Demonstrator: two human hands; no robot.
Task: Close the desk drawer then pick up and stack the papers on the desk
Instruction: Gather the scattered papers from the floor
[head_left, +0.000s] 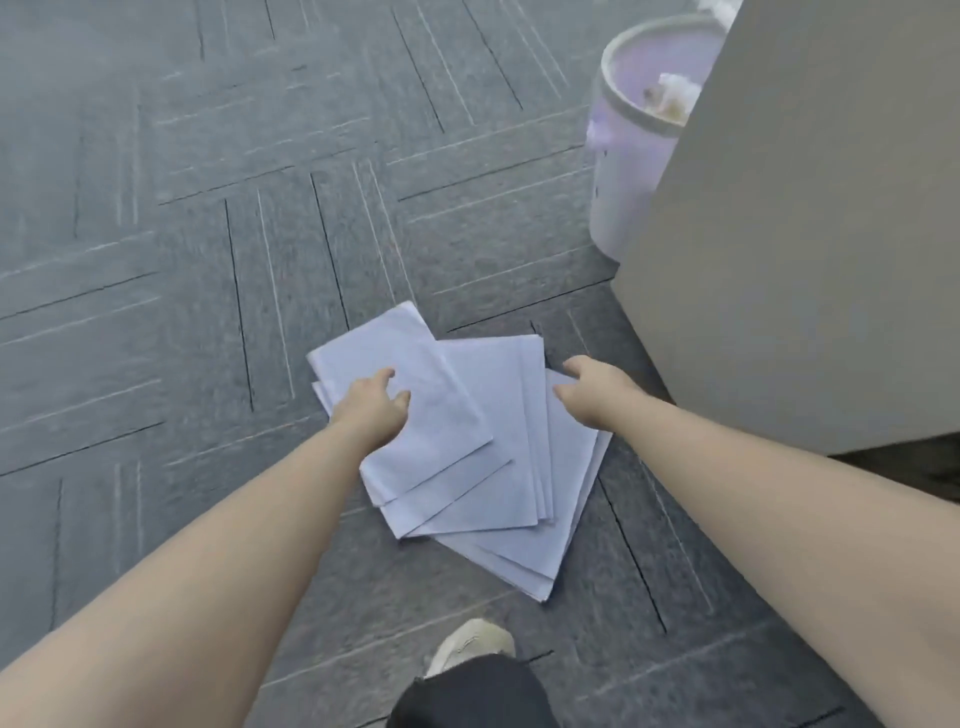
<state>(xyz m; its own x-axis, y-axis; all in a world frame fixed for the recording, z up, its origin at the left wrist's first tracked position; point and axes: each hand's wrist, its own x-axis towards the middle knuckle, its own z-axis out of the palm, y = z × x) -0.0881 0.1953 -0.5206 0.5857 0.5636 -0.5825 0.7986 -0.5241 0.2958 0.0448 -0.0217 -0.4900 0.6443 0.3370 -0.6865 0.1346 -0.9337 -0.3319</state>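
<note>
Several white paper sheets (483, 415) lie fanned out and overlapping on the grey carpet floor (182, 260). My left hand (371, 410) rests flat on the top left sheet with its fingers apart. My right hand (597, 389) reaches the upper right corner of the fan, and its fingertips touch the rightmost sheet. All the sheets still lie flat on the floor. Neither the desk top nor any drawer is in view.
A tall beige furniture panel (805, 234) stands close to the right of the papers. Behind it is a white waste bin (634, 145) with crumpled rubbish inside. My shoe (470, 644) and dark trouser leg (467, 696) are just below the papers.
</note>
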